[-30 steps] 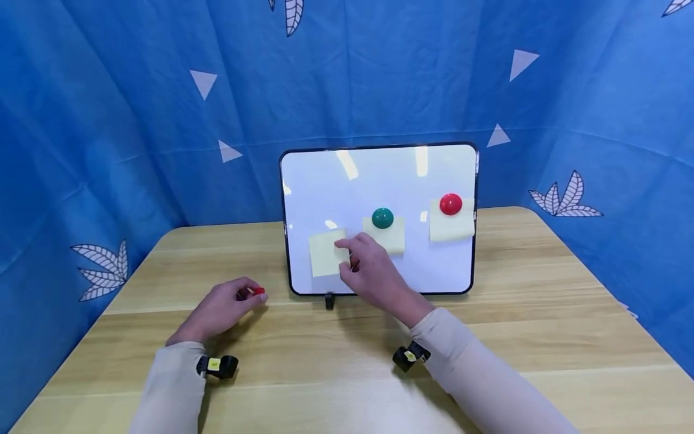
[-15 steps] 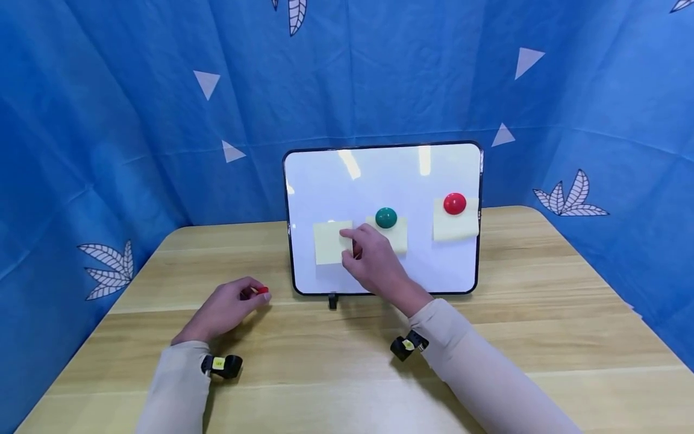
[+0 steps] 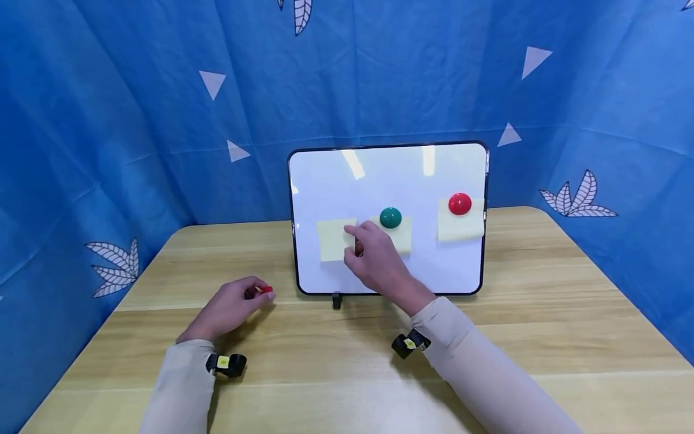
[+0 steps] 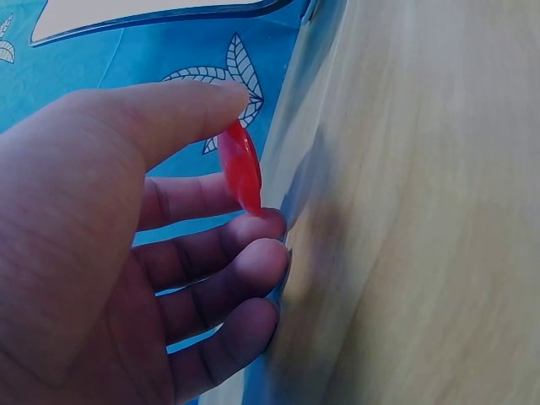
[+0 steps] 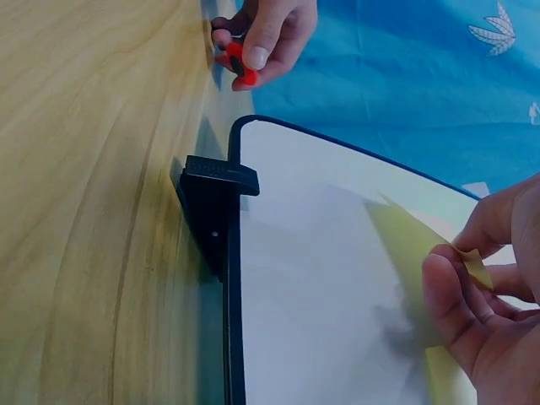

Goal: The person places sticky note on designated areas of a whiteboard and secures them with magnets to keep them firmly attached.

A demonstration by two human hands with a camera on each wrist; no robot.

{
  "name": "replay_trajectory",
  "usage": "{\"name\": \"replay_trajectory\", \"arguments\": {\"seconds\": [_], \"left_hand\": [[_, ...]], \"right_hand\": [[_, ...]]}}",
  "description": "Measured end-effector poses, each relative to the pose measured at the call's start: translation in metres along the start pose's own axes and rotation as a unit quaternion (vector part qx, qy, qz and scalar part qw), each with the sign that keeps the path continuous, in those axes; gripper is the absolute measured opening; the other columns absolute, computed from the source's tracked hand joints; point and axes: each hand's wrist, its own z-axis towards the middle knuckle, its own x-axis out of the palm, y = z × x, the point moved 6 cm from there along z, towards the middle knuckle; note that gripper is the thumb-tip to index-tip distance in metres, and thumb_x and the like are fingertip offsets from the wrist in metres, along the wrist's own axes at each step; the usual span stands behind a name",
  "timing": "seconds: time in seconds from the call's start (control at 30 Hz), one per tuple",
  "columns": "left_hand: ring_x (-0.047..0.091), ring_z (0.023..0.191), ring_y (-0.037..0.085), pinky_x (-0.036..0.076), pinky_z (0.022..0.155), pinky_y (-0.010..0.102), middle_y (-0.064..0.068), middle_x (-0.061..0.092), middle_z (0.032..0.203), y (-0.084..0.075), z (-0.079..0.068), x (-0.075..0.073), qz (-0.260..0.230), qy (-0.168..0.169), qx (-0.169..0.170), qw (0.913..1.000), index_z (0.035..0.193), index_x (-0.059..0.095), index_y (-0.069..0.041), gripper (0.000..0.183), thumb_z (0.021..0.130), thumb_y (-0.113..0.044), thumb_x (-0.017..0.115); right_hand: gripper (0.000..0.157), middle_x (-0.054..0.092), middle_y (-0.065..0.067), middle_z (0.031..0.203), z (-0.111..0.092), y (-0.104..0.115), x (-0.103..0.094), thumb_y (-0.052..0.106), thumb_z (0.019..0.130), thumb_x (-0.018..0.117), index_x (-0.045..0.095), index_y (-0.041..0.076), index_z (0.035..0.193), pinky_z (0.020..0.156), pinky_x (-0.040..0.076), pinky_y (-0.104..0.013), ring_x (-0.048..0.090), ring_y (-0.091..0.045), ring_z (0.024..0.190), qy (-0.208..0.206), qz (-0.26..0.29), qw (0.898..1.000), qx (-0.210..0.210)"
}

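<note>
My left hand (image 3: 230, 306), low over the left of the table, pinches a red round magnet (image 4: 240, 164) between thumb and fingers. The magnet's dark back shows in the right wrist view. My right hand (image 3: 379, 260) is at the whiteboard (image 3: 336, 181), pinching the right edge of a pale yellow sticky note (image 3: 333, 242). That note lies close over the lower left of the board, roughly level. Partly behind the right hand is a second sticky note (image 3: 403, 238), topped by a green round magnet (image 3: 390, 217).
Farther right, another red magnet (image 3: 459, 204) sits on a third sticky note (image 3: 461, 229) at the board's edge. A black stand foot (image 3: 337, 301) supports the board on the wooden table (image 3: 303, 374). Blue curtain (image 3: 379, 72) hangs behind and at both sides.
With the sticky note in its fingers, my right hand has risen slightly; the note has moved up the board and gone from tilted to nearly level. The left hand keeps its hold.
</note>
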Motion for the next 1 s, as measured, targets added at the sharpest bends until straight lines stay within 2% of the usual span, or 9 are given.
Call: {"name": "replay_trajectory", "arguments": {"seconds": [0.47, 1.0], "left_hand": [[0.054, 0.09, 0.024, 0.046, 0.071, 0.033, 0.005, 0.062, 0.101, -0.0029, 0.0009, 0.0022, 0.007, -0.002, -0.001, 1.0, 0.123, 0.064, -0.012, 0.046, 0.093, -0.046, 0.069], [0.054, 0.09, 0.025, 0.047, 0.071, 0.033, 0.006, 0.063, 0.103, -0.0033, 0.0011, 0.0017, -0.001, 0.0, -0.004, 1.0, 0.123, 0.065, -0.013, 0.047, 0.092, -0.047, 0.07]], "right_hand": [[0.039, 0.058, -0.01, 0.093, -0.0064, 0.0006, 0.0014, -0.004, 0.087, 0.064, 0.063, -0.009, 0.126, 0.059, 0.05, -0.02, 0.054, -0.011, 0.069, -0.04, 0.03, 0.997, -0.051], [0.041, 0.057, -0.012, 0.094, -0.0048, -0.0024, -0.0036, -0.004, 0.088, 0.064, 0.061, -0.01, 0.129, 0.059, 0.048, -0.024, 0.052, -0.014, 0.068, -0.041, 0.022, 0.998, -0.036]]}}
